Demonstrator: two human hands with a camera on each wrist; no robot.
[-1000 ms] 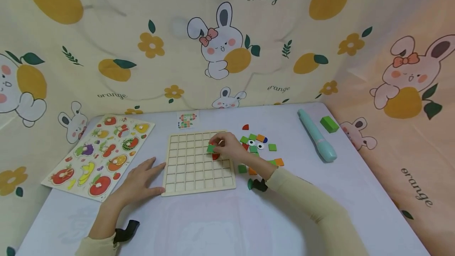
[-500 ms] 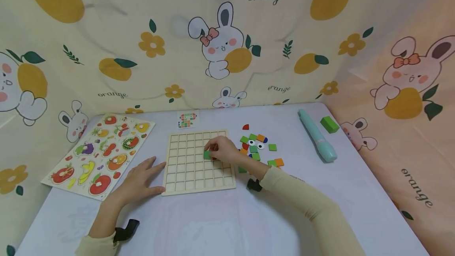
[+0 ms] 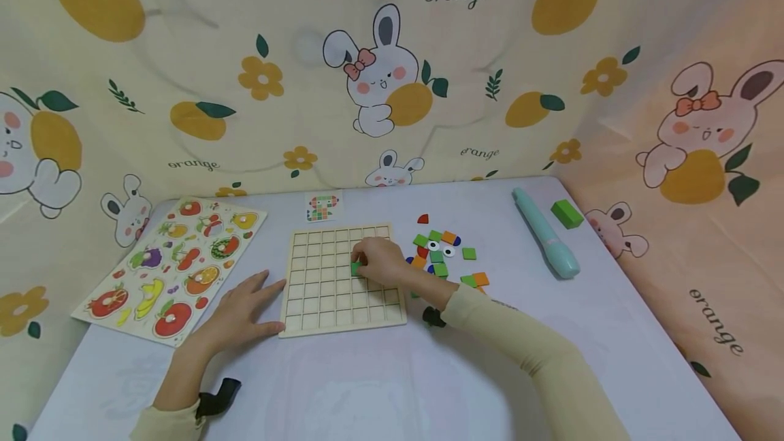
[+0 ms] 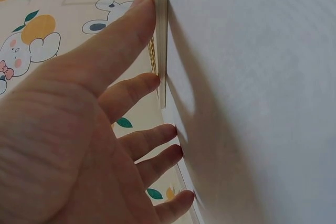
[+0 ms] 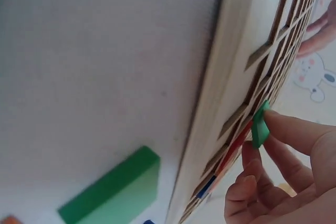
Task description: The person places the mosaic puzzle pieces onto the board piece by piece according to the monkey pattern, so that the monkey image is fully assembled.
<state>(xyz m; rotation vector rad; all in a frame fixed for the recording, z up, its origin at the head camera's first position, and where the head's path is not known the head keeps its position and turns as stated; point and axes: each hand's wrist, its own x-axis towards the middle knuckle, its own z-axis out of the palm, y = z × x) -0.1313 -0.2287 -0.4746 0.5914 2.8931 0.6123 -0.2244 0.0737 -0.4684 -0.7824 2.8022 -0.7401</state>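
A pale wooden grid board (image 3: pixel 312 314) lies on the table before me. My left hand (image 3: pixel 241 309) rests at its left side with fingers spread, thumb and index fingertip touching the board's edge. Between thumb and fingers, my right hand (image 3: pixel 382 262) pinches a small green square tile (image 5: pixel 260 125) over the middle of the board. That tile stands tilted against the grid in the right wrist view. Beside it a red piece (image 5: pixel 236 142) and a blue piece (image 5: pixel 206 187) sit in the grid; the right hand hides them in the head view.
Loose coloured tiles (image 3: pixel 439 269) lie right of the board, partly behind the right forearm. A fruit picture board (image 3: pixel 165 260) is at the left, a small pattern card (image 3: pixel 323 207) behind the grid. A turquoise microphone-shaped object (image 3: pixel 545 233) and a green block (image 3: pixel 567 214) lie far right.
My right hand has moved slightly left and toward me with the green tile, lowering it onto the grid. The left hand has stayed at the board's edge.
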